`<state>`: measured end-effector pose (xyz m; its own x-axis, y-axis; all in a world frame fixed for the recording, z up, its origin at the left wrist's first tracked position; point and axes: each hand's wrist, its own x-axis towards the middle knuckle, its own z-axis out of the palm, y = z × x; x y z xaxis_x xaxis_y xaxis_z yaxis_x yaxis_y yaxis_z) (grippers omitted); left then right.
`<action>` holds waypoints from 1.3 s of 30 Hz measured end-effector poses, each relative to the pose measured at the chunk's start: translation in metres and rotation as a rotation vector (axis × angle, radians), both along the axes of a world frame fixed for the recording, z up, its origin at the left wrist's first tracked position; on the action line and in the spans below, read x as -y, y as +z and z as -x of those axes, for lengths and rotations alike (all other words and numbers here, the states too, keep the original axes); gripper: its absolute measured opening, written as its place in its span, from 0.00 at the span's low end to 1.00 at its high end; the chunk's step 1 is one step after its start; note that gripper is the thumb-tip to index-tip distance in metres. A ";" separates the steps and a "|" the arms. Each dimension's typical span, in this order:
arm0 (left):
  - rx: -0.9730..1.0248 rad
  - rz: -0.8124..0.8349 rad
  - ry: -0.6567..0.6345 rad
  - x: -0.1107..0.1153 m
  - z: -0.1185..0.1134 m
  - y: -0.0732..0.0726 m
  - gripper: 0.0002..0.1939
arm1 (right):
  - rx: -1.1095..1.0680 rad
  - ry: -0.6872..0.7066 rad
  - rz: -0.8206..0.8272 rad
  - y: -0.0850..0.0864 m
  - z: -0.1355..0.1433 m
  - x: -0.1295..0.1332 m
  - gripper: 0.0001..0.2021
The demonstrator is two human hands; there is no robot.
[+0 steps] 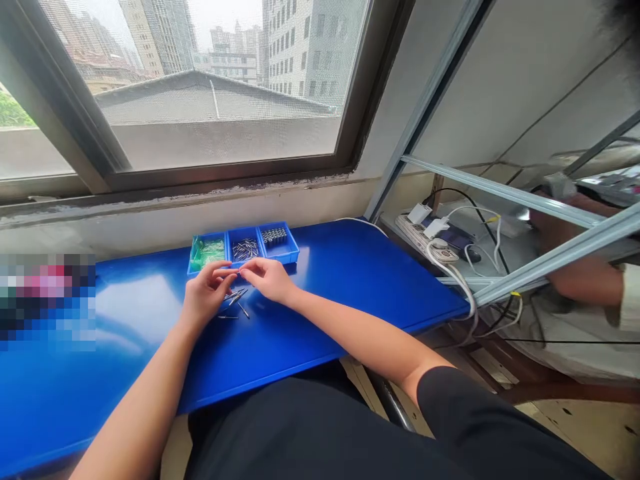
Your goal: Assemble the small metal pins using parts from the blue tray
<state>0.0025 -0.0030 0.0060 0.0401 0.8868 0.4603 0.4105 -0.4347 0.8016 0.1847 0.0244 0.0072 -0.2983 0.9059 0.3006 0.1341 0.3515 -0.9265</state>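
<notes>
- Fingers of the left hand (204, 295) and the right hand (269, 277) meet at the centre of the frame, thumb and forefinger tips pinched together on a thin metal pin (233, 273) held level between them; the piece is too small to tell whether it is one part or two being joined.
- Loose pins (236, 301) lie on the blue table (350, 280) just below the hands, some crossing one another, a few a little apart toward the lower right of the little heap.
- Just above the hands sits a blue three-compartment tray (290, 256): green parts (209, 251) in the left compartment, metal pins (245, 249) in the middle one, small dark springs or sleeves (273, 235) in the right one.
- To do this well, I judge it best to keep both wrists resting on the table so the tips stay steady, and to hold the pin near its ends so the middle stays in sight.
- Working low over the table would let a dropped pin land by the heap and not roll toward the near edge.
- At the right of the frame a power strip (425, 240) with white chargers and cables sits behind a metal frame (550, 260), well apart from the work; another person's arm (585, 280) shows there too.
</notes>
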 end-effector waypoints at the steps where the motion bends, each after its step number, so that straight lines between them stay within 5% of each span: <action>1: -0.005 0.001 -0.001 0.000 0.001 0.000 0.19 | 0.003 -0.001 -0.007 0.000 0.000 0.000 0.08; 39: -0.089 -0.004 -0.011 -0.004 0.006 -0.005 0.15 | 0.046 0.021 -0.062 -0.003 0.000 0.000 0.08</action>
<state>-0.0032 0.0011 0.0008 0.0907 0.8842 0.4583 0.4751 -0.4428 0.7604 0.1844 0.0243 0.0042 -0.3315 0.8795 0.3414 0.1677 0.4111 -0.8961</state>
